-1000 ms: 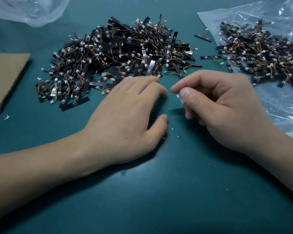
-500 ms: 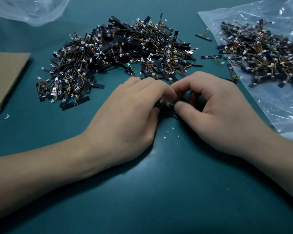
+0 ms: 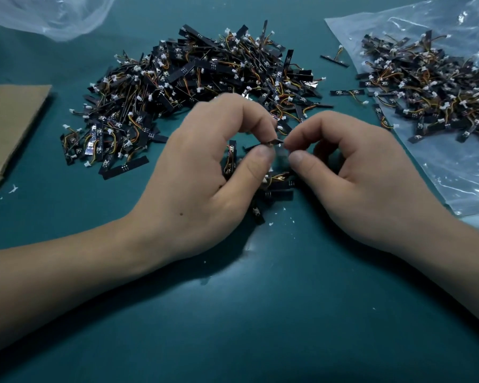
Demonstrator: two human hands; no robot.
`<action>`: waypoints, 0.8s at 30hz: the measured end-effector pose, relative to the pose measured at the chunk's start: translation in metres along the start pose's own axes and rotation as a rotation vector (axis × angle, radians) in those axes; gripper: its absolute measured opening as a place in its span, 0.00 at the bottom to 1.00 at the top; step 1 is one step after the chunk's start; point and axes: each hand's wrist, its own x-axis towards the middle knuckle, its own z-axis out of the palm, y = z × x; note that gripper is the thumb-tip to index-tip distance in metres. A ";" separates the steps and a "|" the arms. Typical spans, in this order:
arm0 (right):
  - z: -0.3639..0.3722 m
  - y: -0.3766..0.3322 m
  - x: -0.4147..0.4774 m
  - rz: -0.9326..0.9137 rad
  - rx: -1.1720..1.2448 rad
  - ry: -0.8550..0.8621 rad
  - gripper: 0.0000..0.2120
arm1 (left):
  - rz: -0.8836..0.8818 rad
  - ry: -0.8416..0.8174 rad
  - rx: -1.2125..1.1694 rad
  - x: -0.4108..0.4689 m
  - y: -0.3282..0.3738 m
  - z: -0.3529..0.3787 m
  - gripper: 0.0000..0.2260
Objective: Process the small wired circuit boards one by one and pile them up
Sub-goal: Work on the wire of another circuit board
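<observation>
1. Light is running dim and cool; a teal cast is sitting over everything.
2. Light is arriving from above and the far side: the left hand (image 3: pixel 205 189) and right hand (image 3: pixel 357 183) are throwing soft, dark shadows toward the viewer across the table mat (image 3: pixel 260 327).
3. Glare is streaking the plastic bag (image 3: pixel 454 175) at right and the plastic sheet (image 3: pixel 53 15) at top left; a pale sheen is showing on the mat between the wrists.
4. Motion blur is smearing the small board (image 3: pixel 273 141) pinched between the fingertips; the far pile (image 3: pixel 205 78) is reading sharp.
5. The wide-angle lens is stretching the edges; the lower corners are darkening.
</observation>
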 end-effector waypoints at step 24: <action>-0.004 0.000 0.000 0.026 0.374 0.135 0.18 | 0.350 -0.332 0.244 -0.011 0.015 0.005 0.03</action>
